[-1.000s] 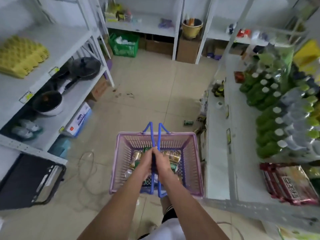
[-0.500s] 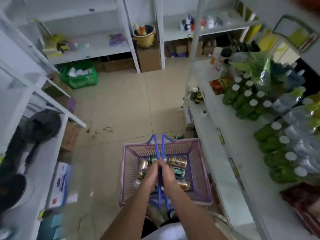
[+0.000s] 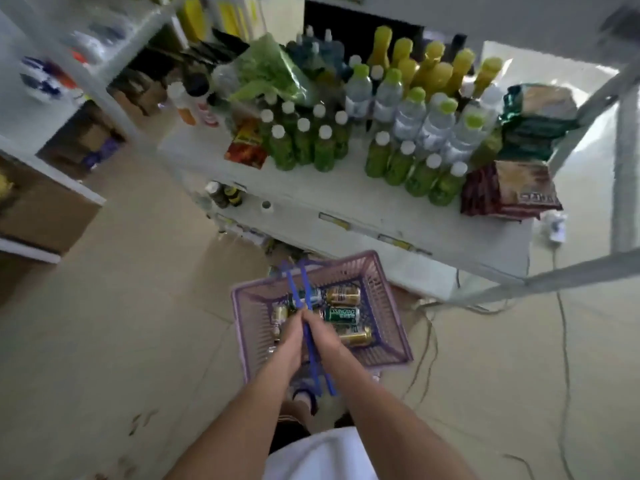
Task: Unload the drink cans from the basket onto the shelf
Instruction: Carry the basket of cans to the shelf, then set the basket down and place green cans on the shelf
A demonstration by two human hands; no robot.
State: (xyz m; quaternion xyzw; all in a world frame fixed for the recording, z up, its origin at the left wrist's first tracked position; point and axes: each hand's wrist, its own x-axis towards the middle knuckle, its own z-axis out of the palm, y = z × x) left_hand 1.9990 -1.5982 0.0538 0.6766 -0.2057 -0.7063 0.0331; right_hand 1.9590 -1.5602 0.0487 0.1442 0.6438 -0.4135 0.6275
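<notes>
Left hand [image 3: 294, 329] and right hand [image 3: 320, 336] both clamped on blue handles [image 3: 298, 285], carrying purple basket [image 3: 388, 306] near shelf [image 3: 346, 188]. Cans [image 3: 343, 315] lie loose inside, none unloaded; two-handed grip likely steadies load.

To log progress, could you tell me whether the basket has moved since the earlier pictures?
Yes. The basket, held by both hands, has been carried toward the bottle shelf; it was out in the aisle, now its far end reaches under the shelf edge.
</notes>
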